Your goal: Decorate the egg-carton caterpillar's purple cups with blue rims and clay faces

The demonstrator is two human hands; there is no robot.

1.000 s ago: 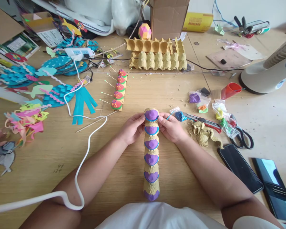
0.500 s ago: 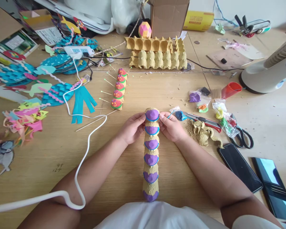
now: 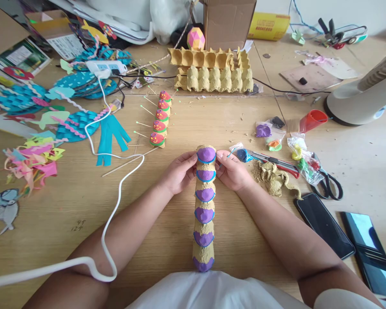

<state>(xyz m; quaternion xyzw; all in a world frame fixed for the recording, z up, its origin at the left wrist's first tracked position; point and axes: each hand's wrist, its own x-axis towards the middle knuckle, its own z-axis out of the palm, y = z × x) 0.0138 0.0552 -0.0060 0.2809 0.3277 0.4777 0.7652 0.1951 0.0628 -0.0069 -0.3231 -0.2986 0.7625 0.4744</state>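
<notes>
One long, narrow strip of tan moulded-pulp egg-carton cups (image 3: pixel 204 214), with six purple humps edged in blue on the near side. Located centrally over the wooden worktop (image 3: pixel 167 244), lengthwise along the 12-to-6 o'clock line, near end close to white clothing (image 3: pixel 206 292) at 6 o'clock. Cannot tell whether fully supported from beneath. Clock positions below referenced to the middle of the strip.

Left hand (image 3: pixel 181 174) at 11 o'clock: closed to a narrow pinch, thumb and fingers on the left edge of the far end. Right hand (image 3: pixel 233 171) at 1 o'clock: likewise narrow, thumb and fingers at the opposite edge of the same end. Thin blue strand (image 3: pixel 233 150) projecting above the right fingers; cannot tell whether gripped.

Surroundings:
- 11 o'clock: shorter strip of five red-and-green cups (image 3: pixel 159 122) with smiling faces and thin pins along the left side.
- 12 o'clock: stacked tan egg cartons (image 3: pixel 218 79).
- 1 o'clock: small bag of purple clay (image 3: pixel 263 130).
- 2 o'clock: red plastic cup (image 3: pixel 313 120), red-and-grey cutter knife (image 3: pixel 273 160), torn tan carton scraps (image 3: pixel 274 180).
- 3 o'clock: black-handled scissors (image 3: pixel 330 184), black rectangular phone (image 3: pixel 324 225).
- 9 o'clock: looped white cable (image 3: pixel 118 201).
- 10 o'clock: turquoise flat strips (image 3: pixel 106 143).
</notes>
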